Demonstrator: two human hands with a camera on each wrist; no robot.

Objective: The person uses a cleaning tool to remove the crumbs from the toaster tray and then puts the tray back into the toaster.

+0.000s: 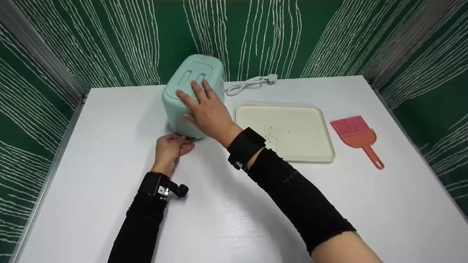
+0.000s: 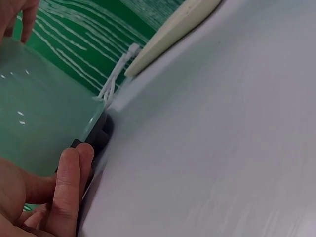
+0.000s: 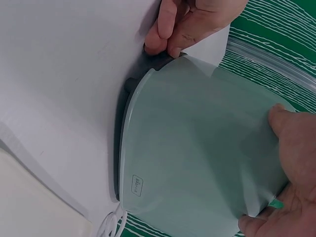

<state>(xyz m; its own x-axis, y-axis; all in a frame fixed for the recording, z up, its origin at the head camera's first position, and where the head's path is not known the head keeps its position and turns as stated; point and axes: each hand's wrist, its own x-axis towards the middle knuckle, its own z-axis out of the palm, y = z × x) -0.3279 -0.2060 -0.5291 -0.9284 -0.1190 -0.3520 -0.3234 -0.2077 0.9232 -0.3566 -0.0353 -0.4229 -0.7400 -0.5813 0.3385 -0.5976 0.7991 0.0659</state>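
Note:
A mint-green toaster (image 1: 178,114) with a covered top stands at the back left of the white table. My right hand (image 1: 212,114) rests on its top near edge, fingers spread, thumb against the near end. Low at that near end, my left hand (image 1: 169,150) pinches the dark edge of what looks like the crumb tray (image 2: 75,143), between thumb and fingers. Most of that piece is hidden under the toaster and behind the fingers. The right wrist view shows the toaster's dark base (image 3: 129,89) along the table.
A cream tray (image 1: 303,135) with scattered dark crumbs (image 1: 272,136) lies right of the toaster. Further right is a pink-bristled brush (image 1: 358,137) with an orange handle. A white cord with plug (image 1: 271,78) lies behind, near the green wall.

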